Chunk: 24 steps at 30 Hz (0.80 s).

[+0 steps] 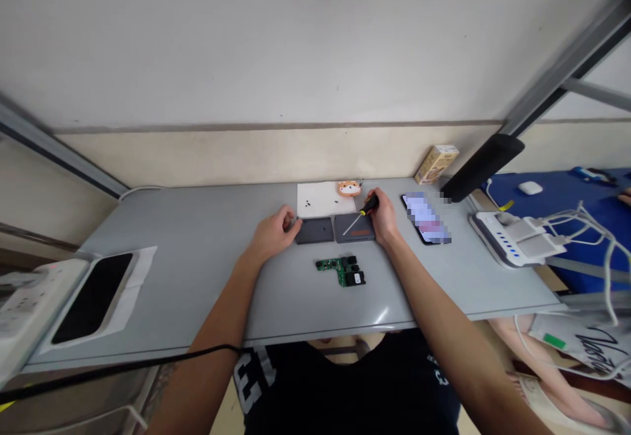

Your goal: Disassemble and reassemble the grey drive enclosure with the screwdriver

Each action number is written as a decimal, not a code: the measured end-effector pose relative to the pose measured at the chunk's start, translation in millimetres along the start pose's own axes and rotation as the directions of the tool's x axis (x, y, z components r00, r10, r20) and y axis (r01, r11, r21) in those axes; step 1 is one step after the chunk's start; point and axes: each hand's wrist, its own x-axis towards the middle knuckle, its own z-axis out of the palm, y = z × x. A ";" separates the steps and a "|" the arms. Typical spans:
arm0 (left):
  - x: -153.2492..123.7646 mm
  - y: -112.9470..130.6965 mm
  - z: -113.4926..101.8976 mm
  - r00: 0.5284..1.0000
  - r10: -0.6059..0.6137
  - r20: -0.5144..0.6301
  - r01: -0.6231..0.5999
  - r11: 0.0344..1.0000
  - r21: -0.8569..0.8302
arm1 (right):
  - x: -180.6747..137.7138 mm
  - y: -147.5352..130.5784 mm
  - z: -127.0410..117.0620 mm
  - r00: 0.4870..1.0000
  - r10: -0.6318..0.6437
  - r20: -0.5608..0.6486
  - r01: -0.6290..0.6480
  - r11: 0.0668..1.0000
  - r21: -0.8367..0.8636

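My right hand (382, 215) is closed around the black and yellow handle of a screwdriver (365, 213). Its shaft slants down to the left over a dark grey casing half (353, 231) with orange marking. My left hand (277, 231) has curled fingers, with the fingertips at the left edge of a second dark casing half (315, 230); whether they pinch it I cannot tell. Nearer to me lies a green circuit board (342, 269) with black connectors. Behind the casing halves, several tiny dark screws (308, 204) lie on a white sheet (320, 193).
An orange animal-faced pouch (349, 188) sits at the sheet's corner. To the right are a phone (426, 218), a small carton (436, 164), a black cylinder (483, 167) and a power strip (513, 241) with cables. A tablet-like device (93, 297) lies left. Another person's leg (552, 376) shows at right.
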 end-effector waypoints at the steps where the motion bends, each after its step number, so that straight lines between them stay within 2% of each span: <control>1: 0.1 0.0 0.6 1.000 0.010 -0.001 -0.010 1.000 0.000 | -0.3 -0.2 0.0 1.000 -0.001 0.000 0.001 1.000 0.001; 7: 1.3 -1.1 -2.6 1.000 0.021 0.000 -0.021 1.000 -0.001 | 0.5 0.0 -0.5 1.000 -0.008 0.016 0.008 1.000 0.017; 9: 1.1 1.9 -7.0 0.998 0.036 -0.058 -0.036 0.999 0.009 | 1.2 0.7 -0.5 1.000 -0.014 0.012 0.014 1.000 0.022; 11: -0.8 10.7 -9.9 0.982 0.121 -0.147 -0.117 0.992 0.037 | 1.2 0.8 0.0 1.000 -0.011 0.001 0.011 0.999 0.031; 13: -5.4 25.7 -8.2 0.951 0.263 -0.163 -0.258 0.965 0.053 | 0.0 -0.2 1.1 1.000 -0.014 -0.014 0.014 0.999 0.030; 16: -16.7 54.0 4.1 0.868 0.497 0.014 -0.497 0.868 0.013 | -3.7 -4.3 2.6 0.992 -0.080 -0.093 0.079 0.997 -0.022; 17: -20.9 62.8 9.8 0.836 0.543 0.080 -0.546 0.838 0.008 | -5.0 -6.4 2.9 0.985 -0.115 -0.131 0.110 0.993 -0.046; 20: -30.6 80.1 25.2 0.758 0.631 0.162 -0.640 0.768 0.002 | -7.6 -13.6 2.8 0.954 -0.190 -0.230 0.174 0.981 -0.084; 22: -33.2 82.6 30.7 0.742 0.643 0.191 -0.655 0.756 0.001 | -7.7 -17.9 2.3 0.943 -0.193 -0.271 0.183 0.981 -0.063; 24: -32.7 79.5 31.3 0.753 0.627 0.199 -0.639 0.769 -0.005 | -7.0 -20.9 1.7 0.942 -0.168 -0.291 0.172 0.985 -0.012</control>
